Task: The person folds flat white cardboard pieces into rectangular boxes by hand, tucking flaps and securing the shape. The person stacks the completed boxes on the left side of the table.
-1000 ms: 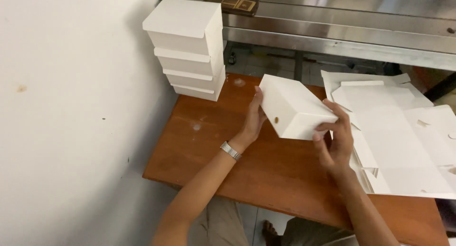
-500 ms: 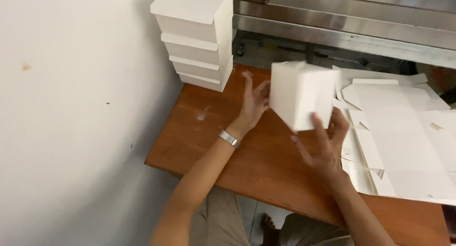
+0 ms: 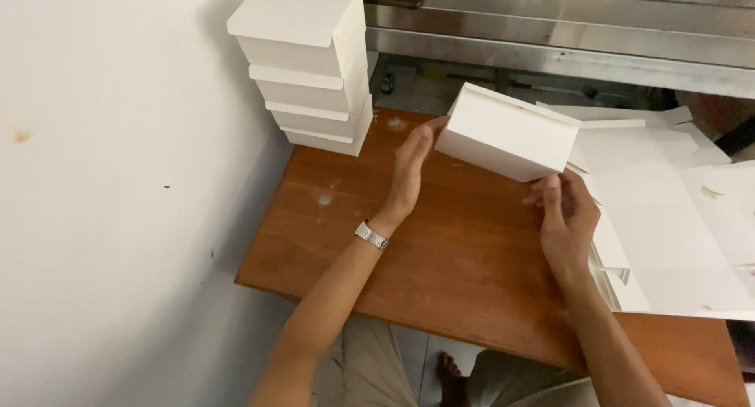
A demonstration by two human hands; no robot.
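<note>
Folded white cardboard box (image 3: pixel 507 132), upright 0.5 s ago, now lies flat btwn left hand (image 3: pixel 414 165) & right hand (image 3: pixel 565 214), fingers gripping its ends.

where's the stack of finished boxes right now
In the head view, the box stack stands at the table's far left corner against the wall, left of the left hand.

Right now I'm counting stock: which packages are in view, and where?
Folded white box: closed, rectangular, held above the table between left hand and right hand.
Stack of white boxes: four, back left by the wall.
Flat white box blanks: unfolded pile, right side.
</note>
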